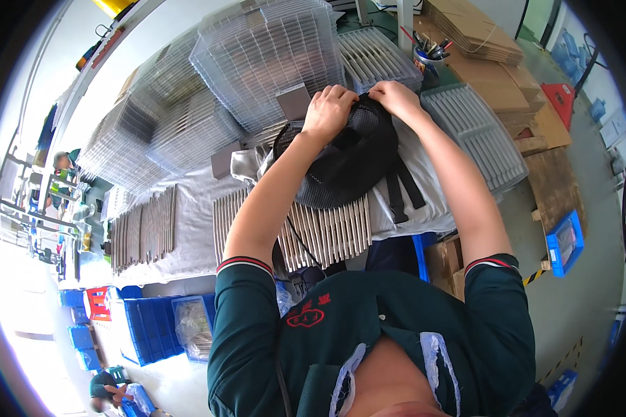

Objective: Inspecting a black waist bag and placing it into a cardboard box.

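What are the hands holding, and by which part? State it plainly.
Both the left hand and the right hand grip a black mesh bag at its top edge, fingers curled over the rim. Its straps hang free.

Flattened brown cardboard boxes (481,43) lie stacked at the far right of the bench. A small brown carton (446,260) sits under the near edge. Clear plastic tray packs (271,59) pile up far left of centre.

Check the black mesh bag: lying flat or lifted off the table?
Lifted at its top edge: both the left hand and right hand grip the black mesh bag; its lower part drapes on the table.
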Available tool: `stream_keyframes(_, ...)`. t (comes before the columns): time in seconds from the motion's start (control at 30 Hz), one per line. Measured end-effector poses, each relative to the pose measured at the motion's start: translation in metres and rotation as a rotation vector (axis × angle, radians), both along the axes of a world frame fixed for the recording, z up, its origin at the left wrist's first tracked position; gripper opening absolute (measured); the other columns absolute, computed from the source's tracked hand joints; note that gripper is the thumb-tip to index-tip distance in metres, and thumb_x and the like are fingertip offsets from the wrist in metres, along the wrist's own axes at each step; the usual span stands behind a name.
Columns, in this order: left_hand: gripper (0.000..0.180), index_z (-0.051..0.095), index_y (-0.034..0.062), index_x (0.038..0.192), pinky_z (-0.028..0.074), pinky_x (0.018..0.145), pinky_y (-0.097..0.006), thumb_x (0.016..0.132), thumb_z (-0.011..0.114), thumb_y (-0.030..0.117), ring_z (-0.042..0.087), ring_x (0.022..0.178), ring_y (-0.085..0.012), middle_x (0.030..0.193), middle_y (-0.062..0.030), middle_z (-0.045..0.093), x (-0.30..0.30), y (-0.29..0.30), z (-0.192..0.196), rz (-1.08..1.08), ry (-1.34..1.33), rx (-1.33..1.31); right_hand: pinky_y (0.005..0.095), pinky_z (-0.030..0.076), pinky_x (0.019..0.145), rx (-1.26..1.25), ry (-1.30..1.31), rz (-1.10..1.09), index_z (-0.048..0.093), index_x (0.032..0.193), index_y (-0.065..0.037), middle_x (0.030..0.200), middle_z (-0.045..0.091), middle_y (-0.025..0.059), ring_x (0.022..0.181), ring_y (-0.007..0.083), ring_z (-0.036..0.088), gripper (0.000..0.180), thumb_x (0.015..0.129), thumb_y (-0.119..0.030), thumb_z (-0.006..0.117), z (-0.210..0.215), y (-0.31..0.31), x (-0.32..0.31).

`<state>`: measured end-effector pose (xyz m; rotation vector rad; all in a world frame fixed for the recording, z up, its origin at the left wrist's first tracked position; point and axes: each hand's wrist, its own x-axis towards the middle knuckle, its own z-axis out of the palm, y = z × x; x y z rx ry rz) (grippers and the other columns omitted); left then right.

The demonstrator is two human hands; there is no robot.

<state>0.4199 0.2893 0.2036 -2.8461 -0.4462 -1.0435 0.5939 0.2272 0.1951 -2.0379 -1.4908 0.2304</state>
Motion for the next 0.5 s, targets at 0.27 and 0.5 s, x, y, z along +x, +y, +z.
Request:
stream_keyframes(0.27,0.012,0.059,0.0127,0.088,0.047,0.07,-0.035,0.076,0.055,0.012,0.055,0.085,-0.0231,0.086,-0.0032,0.056,-0.009,-0.005,0.002,0.089,-0.043,-0.086,0.0359,0.045,0.071,0.054,0.093,0.062,0.062,0.094,-0.01,0.084,0.063,0.0102,0.081,0.0264,0.06,0.026,0.078,-0.029,0.055,0.001,0.0,-0.001)
stream_keyframes(0.5,0.014,0.055,0.0117,0.093,0.046,0.071,-0.036,0.08,0.05,0.013,0.056,0.084,-0.0239,0.088,-0.0058,0.056,0.012,0.008,0.007,0.039,0.037,-0.196,0.0321,0.04,0.086,0.139,0.046,0.498,0.053,0.109,-0.003,0.103,0.059,0.012,0.097,0.0259,0.055,0.034,0.076,-0.012,0.059,0.001,-0.001,0.005)
